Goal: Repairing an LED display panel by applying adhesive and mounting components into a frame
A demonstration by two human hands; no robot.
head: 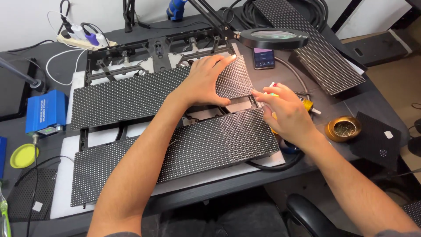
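You have two hands in view: left hand [206, 81] and right hand [285, 109]. Count three dot-grid panels: the upper panel [131, 94] and lower panel [175, 153] on the metal frame [131, 55], and one spare panel [315, 48] at the table's [245, 180] far right corner. One magnifier lamp [272, 38], one phone [264, 58], one brass pot [343, 128], one blue box [45, 112].

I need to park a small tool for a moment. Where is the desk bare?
Bare desk lies left of the metal frame, between the power strip and blue box. By the right hand it is crowded: brass cup, phone.
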